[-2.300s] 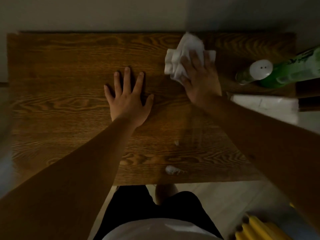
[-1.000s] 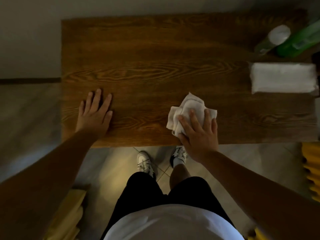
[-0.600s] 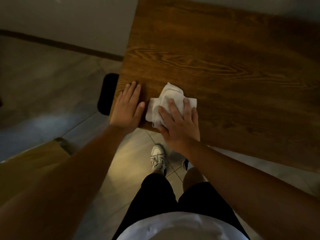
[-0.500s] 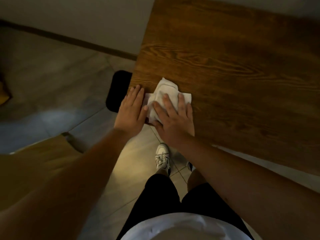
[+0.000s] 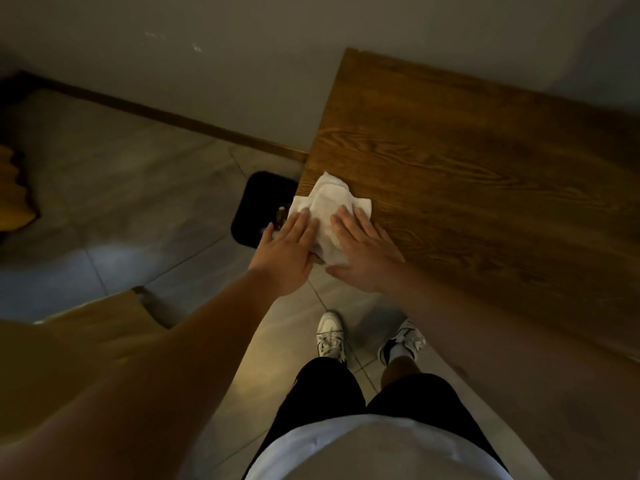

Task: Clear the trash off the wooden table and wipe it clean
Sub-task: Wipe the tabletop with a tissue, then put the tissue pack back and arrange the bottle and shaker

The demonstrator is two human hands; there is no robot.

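A crumpled white cloth [image 5: 329,206] lies at the near left corner of the dark wooden table [image 5: 485,174], partly hanging over the edge. My right hand [image 5: 363,254] presses flat on its right side, fingers spread. My left hand [image 5: 287,251] lies against the cloth's left side at the table's edge, fingers together and cupped. Whether anything is gathered under the cloth is hidden.
A black bin [image 5: 263,206] stands on the tiled floor just left of the table corner, below the cloth. The wall runs behind the table. A wooden seat [image 5: 86,327] is at my left. My shoes [image 5: 330,336] are near the table's front edge.
My right hand has slid the cloth along the front edge to the left corner. My left hand moved from the tabletop to the cloth's left side. The cloth now overhangs the edge above the bin.
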